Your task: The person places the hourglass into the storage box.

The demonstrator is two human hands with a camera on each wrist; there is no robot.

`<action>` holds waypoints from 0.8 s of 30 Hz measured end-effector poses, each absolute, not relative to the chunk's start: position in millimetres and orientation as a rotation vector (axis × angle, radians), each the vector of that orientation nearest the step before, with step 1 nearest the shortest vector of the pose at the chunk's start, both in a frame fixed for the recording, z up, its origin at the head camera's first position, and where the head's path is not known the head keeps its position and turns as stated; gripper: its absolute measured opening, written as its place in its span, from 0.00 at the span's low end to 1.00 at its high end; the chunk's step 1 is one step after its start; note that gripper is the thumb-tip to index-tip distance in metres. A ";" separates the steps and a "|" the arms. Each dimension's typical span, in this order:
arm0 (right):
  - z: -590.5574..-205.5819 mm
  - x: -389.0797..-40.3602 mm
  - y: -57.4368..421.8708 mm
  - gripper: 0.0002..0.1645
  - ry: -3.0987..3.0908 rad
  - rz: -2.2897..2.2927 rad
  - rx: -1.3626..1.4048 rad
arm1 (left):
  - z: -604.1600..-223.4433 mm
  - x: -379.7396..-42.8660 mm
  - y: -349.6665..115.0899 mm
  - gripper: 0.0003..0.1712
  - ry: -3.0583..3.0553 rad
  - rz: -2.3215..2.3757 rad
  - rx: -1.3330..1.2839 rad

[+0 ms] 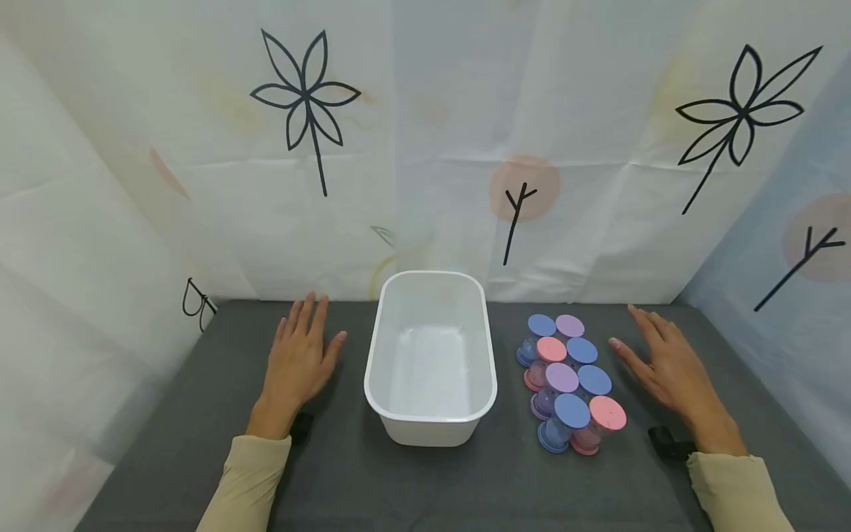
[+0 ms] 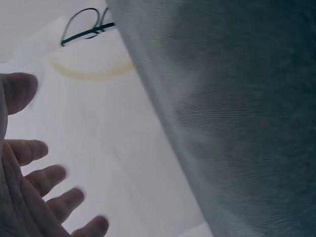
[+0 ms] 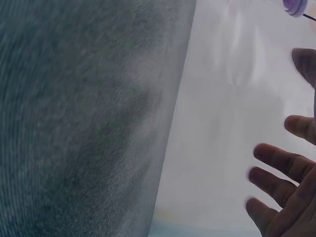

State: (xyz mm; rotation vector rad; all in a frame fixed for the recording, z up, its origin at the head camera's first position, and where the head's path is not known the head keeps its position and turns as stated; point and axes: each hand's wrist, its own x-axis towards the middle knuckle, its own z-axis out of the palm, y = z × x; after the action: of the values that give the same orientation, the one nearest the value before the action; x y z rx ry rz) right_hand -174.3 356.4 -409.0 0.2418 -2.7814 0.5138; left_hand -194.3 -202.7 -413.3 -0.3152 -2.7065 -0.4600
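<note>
To the left of a white rectangular tub point(image 1: 432, 431), my left hand point(image 1: 298, 362) lies over the dark table, fingers straight and thumb spread, holding nothing. In the left wrist view the fingers point(image 2: 45, 178) are apart with nothing between them. Right of the tub stands a close group of small see-through tinted plastic pieces point(image 1: 561, 378) with flat round tops in blue, pink and purple. Just right of the group, my right hand point(image 1: 671, 366) is held with fingers extended, touching none of them. The right wrist view shows its fingers point(image 3: 281, 163) spread and bare.
The dark grey tabletop point(image 1: 425, 488) runs back to a pale cloth point(image 1: 432, 148) printed with plant drawings. That cloth also hangs at both sides. One purple piece point(image 3: 295, 6) shows at the top corner of the right wrist view.
</note>
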 end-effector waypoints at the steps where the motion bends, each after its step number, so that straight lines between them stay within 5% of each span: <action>1: -408.2 -173.7 355.4 0.47 -2.784 0.534 0.231 | -412.4 -193.4 -201.9 0.40 -2.697 -0.474 -0.327; 15: -395.9 -158.9 345.4 0.27 -2.725 0.641 0.213 | -367.0 -162.5 -173.6 0.44 -2.717 -0.993 -0.508; 24: -375.9 -138.9 336.4 0.22 -2.676 0.851 0.182 | -365.8 -137.7 -144.0 0.57 -2.685 -1.285 -0.771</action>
State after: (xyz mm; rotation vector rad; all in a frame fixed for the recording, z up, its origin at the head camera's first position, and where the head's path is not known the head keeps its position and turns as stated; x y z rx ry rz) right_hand -138.9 336.4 -375.9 0.1818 -2.6762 0.8513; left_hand -137.7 -144.0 -365.8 -0.7713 -2.6848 -1.2845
